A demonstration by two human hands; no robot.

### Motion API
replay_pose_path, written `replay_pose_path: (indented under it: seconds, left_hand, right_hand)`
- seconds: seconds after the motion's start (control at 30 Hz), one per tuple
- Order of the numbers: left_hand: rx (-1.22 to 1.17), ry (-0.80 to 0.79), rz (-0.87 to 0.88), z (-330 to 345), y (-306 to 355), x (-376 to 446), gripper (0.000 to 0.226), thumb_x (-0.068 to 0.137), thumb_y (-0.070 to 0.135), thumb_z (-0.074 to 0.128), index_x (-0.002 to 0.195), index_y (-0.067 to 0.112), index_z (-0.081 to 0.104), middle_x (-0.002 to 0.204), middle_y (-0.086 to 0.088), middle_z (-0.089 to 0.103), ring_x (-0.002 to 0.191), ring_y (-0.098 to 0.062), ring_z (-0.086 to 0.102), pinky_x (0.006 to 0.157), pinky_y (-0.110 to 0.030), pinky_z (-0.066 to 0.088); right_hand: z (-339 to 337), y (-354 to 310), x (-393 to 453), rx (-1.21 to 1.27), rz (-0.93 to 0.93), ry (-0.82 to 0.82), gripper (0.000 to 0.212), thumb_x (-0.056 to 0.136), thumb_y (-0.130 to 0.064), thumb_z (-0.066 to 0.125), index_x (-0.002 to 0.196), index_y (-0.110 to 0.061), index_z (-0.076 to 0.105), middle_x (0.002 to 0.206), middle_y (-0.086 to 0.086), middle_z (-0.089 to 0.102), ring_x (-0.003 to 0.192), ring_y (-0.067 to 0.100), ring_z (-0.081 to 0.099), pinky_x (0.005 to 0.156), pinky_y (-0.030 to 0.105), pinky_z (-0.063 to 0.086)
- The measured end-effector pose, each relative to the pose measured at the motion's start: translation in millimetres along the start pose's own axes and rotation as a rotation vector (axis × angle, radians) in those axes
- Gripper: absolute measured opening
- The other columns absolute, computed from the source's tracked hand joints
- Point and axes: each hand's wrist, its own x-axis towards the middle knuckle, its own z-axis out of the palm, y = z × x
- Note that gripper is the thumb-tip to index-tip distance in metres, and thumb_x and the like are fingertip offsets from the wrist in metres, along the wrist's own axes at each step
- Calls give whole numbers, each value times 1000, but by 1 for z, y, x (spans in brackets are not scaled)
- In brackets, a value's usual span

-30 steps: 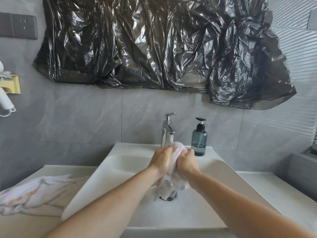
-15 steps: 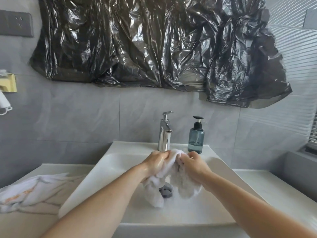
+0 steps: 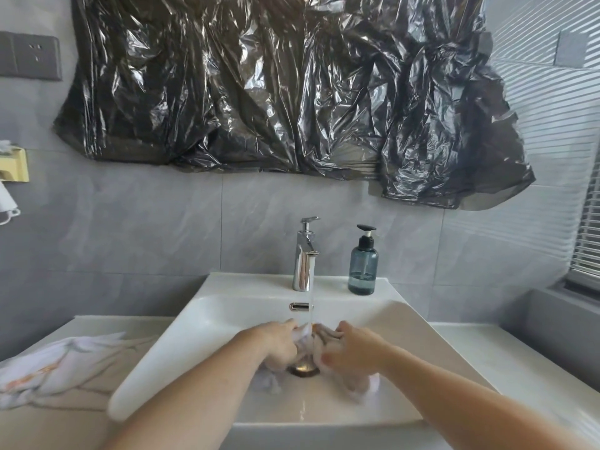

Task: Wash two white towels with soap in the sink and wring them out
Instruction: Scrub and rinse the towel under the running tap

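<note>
A wet white towel (image 3: pixel 306 344) is bunched between my two hands low in the white sink (image 3: pixel 207 319), over the drain (image 3: pixel 304 369). My left hand (image 3: pixel 276 342) grips its left part and my right hand (image 3: pixel 349 350) grips its right part. A thin stream of water falls from the chrome faucet (image 3: pixel 304 254) onto the towel between my hands. A second white towel (image 3: pixel 58 365) lies crumpled on the counter left of the sink. A blue-grey soap pump bottle (image 3: pixel 363 264) stands on the sink's back ledge, right of the faucet.
Black plastic sheeting (image 3: pixel 285 92) covers the wall above the sink. A socket plate (image 3: pixel 31 56) is at the upper left, a yellow wall holder (image 3: pixel 14 164) below it. A grey ledge (image 3: pixel 558 323) and window blinds (image 3: pixel 587 228) lie at the right.
My hands have dropped lower into the basin with the towel and moved slightly apart. Water now runs from the faucet onto the towel.
</note>
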Motion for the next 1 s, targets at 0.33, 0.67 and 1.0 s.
replay_pose_path:
  seconds: [0.33, 0.67, 1.0]
  left_hand:
    - [-1417, 236, 99, -6, -11, 52, 72, 73, 67, 62, 112, 9, 77, 113, -19, 76, 98, -31, 73, 86, -38, 54]
    - [-1322, 472, 13, -12, 21, 14, 42, 91, 57, 62, 95, 18, 77, 82, -6, 79, 67, -26, 71, 56, -32, 51]
    - [-1178, 497, 47, -18, 21, 12, 48, 70, 61, 70, 96, 22, 82, 85, 1, 78, 77, -27, 72, 70, -41, 58]
  right_hand:
    - [-13, -43, 3, 858, -14, 350, 39, 87, -49, 65, 110, -18, 60, 99, 4, 73, 92, 21, 72, 86, 39, 60]
    - [-14, -52, 10, 758, -15, 539, 31, 105, -43, 43, 117, -14, 43, 114, 13, 66, 98, 30, 61, 87, 38, 46]
    - [-5, -47, 18, 749, -40, 435, 26, 105, -36, 36, 110, -11, 40, 106, 12, 61, 104, 33, 63, 94, 44, 48]
